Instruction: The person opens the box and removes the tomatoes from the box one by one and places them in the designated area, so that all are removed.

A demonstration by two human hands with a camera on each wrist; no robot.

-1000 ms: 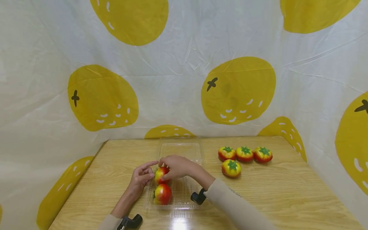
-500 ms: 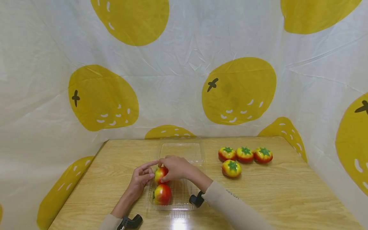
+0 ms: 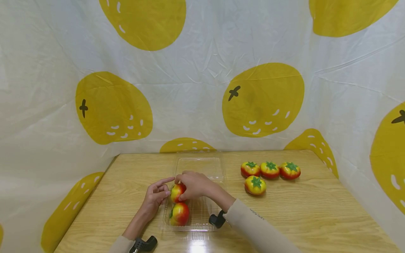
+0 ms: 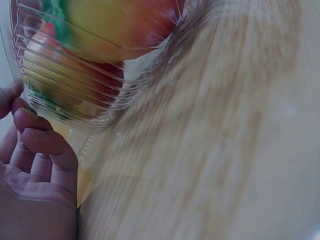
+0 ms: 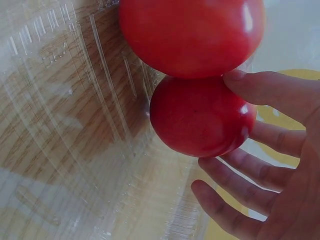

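Observation:
An open clear plastic clamshell box [image 3: 202, 214] lies in front of me, its lid [image 3: 198, 167] folded back. Two red-and-yellow tomatoes lie on their sides along its left wall, a near tomato [image 3: 179, 214] and a far tomato [image 3: 178, 192], touching each other. My right hand [image 3: 197, 184] grips the far tomato from above, thumb on the near side and fingers round the far side. At the box's left edge, my left hand [image 3: 153, 198] pinches the rim beside that tomato; in the left wrist view its fingertips [image 4: 37, 135] meet the ribbed plastic wall.
On the wooden table [image 3: 316, 211], several more tomatoes with green leafy tops stand to the right: a row at the back [image 3: 269, 170] and a single tomato [image 3: 255, 185] before it. A cloth [image 3: 190, 105] with yellow fruit prints hangs behind the table.
Both hands have stayed almost in place. The near tomato has turned very slightly, showing a little more of its green top.

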